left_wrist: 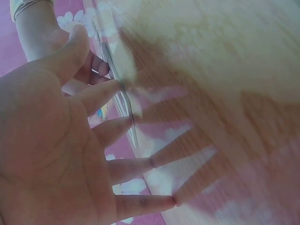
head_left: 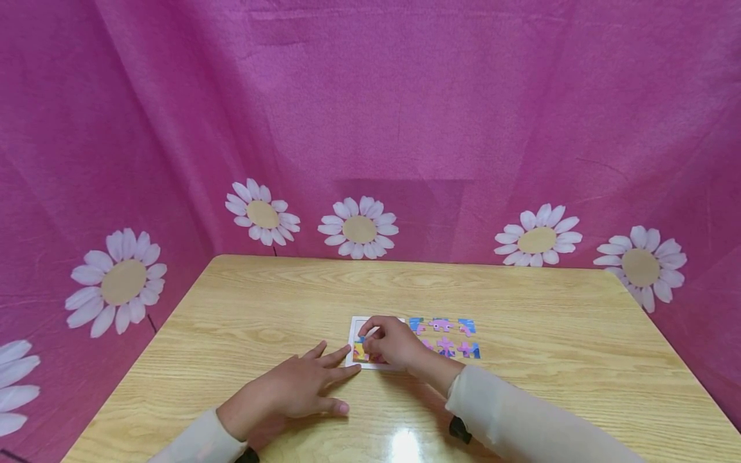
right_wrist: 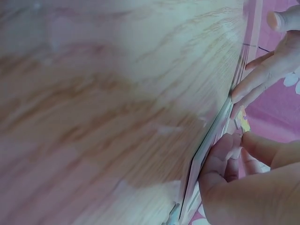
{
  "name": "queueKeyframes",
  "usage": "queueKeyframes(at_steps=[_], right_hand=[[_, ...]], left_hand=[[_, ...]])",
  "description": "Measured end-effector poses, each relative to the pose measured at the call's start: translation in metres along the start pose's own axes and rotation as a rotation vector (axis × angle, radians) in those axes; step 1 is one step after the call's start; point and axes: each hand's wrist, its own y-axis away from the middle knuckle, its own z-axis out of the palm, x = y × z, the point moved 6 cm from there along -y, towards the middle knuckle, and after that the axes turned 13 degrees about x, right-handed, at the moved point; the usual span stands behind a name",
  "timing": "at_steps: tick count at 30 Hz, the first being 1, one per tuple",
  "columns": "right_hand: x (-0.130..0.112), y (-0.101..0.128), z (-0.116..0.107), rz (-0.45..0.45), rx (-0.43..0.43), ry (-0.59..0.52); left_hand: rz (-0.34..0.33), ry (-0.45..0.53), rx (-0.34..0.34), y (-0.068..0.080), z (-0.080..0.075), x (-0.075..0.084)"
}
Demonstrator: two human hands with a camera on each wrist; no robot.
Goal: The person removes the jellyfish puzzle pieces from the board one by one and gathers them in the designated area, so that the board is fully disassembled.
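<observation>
A white-bordered puzzle tray [head_left: 376,366] lies on the table, with yellow and blue puzzle pieces [head_left: 359,352] in its lower left part. Over it my right hand [head_left: 396,344] pinches a small puzzle piece between thumb and forefinger; the fingers hide most of it. In the right wrist view, something yellow [right_wrist: 245,121] shows just past the right fingertips. My left hand [head_left: 301,386] lies with fingers spread, and its fingertips touch the tray's left border. The left wrist view shows the left palm [left_wrist: 51,136] and straight fingers against the tray's edge.
Right of the tray, several loose pink and blue puzzle pieces [head_left: 445,346] lie in two rows, partly hidden by the right hand. The wooden table [head_left: 550,334] meets a pink curtain [head_left: 440,128] with daisies at the back and sides.
</observation>
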Motion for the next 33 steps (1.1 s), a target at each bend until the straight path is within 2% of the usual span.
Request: queueKeyframes(at_steps=[10,17,33], right_hand=[[-0.001,0.003,-0.004,0.036,-0.03,-0.031],[-0.002,0.005,-0.008,0.022,-0.036,-0.029],[0.011,0.015,-0.033,0.014,-0.055,-0.031]], left_hand=[[-0.006,0.013,-0.007,0.0,-0.001,0.001],[-0.002,0.003,-0.003,0.0,0.0,0.001],[-0.004,0.017,-0.001,0.001,-0.001,0.002]])
